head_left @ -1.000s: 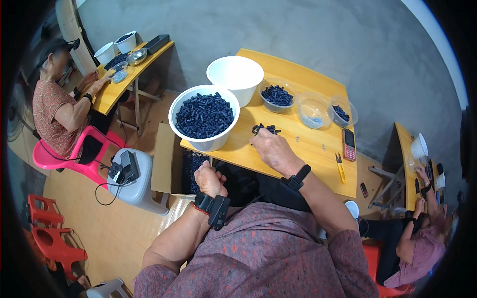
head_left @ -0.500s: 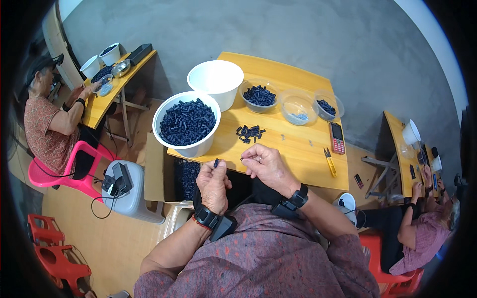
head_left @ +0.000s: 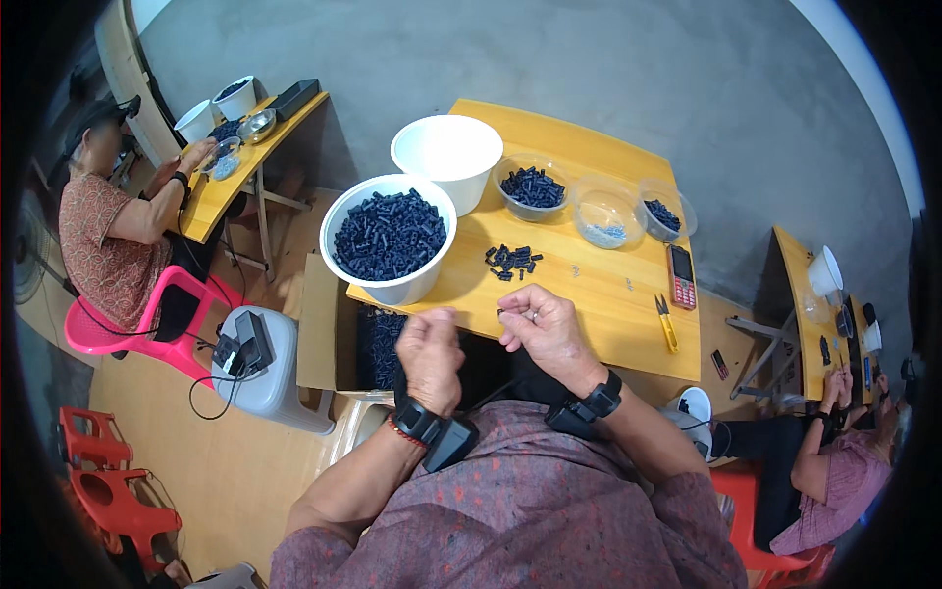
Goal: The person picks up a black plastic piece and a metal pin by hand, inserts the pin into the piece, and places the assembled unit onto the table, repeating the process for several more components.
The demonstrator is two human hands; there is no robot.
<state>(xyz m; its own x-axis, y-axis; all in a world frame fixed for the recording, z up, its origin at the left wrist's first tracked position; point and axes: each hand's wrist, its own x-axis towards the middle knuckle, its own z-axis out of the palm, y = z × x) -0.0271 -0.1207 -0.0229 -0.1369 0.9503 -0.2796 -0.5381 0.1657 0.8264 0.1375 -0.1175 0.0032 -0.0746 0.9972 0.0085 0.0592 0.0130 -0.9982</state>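
Right hand (head_left: 549,332): narrow grip on small dark piece (head_left: 501,312), by worktop's (head_left: 613,329) near edge.
Left hand (head_left: 430,365): curled; cannot tell whether holding anything.
Loose black tubes (head_left: 506,261): behind that edge; likely light, stiff; pinch mid-length.

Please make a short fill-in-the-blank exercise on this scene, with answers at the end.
1. The white bucket full of dark pieces stands to the ____ of the clear bowls.
2. One dark piece shows in the grip of the person's ____ hand.
3. The snips on the table have ____ handles.
Missing words: left; right; yellow.
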